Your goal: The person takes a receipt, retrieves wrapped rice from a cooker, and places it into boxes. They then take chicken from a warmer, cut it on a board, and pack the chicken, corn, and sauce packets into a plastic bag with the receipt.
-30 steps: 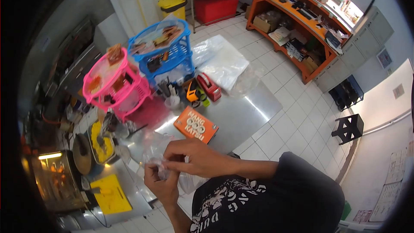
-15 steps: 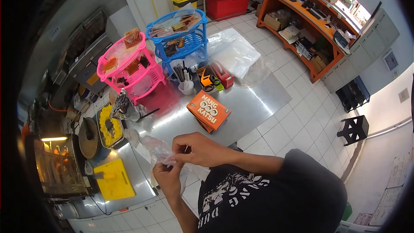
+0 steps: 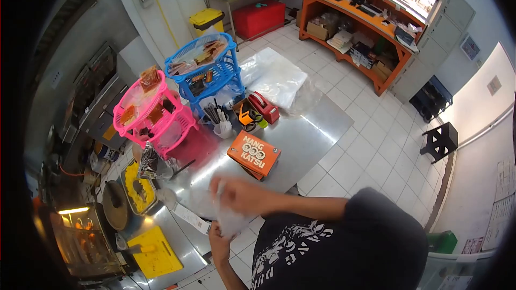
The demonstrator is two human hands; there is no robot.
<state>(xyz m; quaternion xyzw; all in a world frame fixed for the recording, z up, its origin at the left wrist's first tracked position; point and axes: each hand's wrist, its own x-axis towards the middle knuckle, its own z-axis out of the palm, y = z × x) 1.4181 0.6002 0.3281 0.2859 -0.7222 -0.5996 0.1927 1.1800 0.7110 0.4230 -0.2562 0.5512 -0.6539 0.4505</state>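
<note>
A thin clear plastic bag (image 3: 232, 224) hangs between my two hands over the table's near edge. My left hand (image 3: 219, 244) is lower, its fingers closed on the bag. Above it, my right hand (image 3: 244, 196) is smeared by motion. It touches or overlaps the upper part of the bag, and its fingers cannot be made out. Just left of the bag, a long white printed strip (image 3: 192, 219) lies along the table edge. Beyond my right hand sits an orange box (image 3: 253, 154) marked "Mang Katsu".
Pink (image 3: 169, 129) and blue (image 3: 215, 78) basket racks stand on the steel table (image 3: 317, 123). A cup of utensils (image 3: 222, 129), a red tape dispenser (image 3: 264, 107) and plastic sheets (image 3: 277, 80) are nearby. Leftward are a yellow-food tray (image 3: 141, 196), yellow cutting board (image 3: 155, 252) and lit display case (image 3: 83, 241).
My hands have moved apart, the right staying above and the left dropping lower, with the bag spread between them. The camera view has shifted slightly.
</note>
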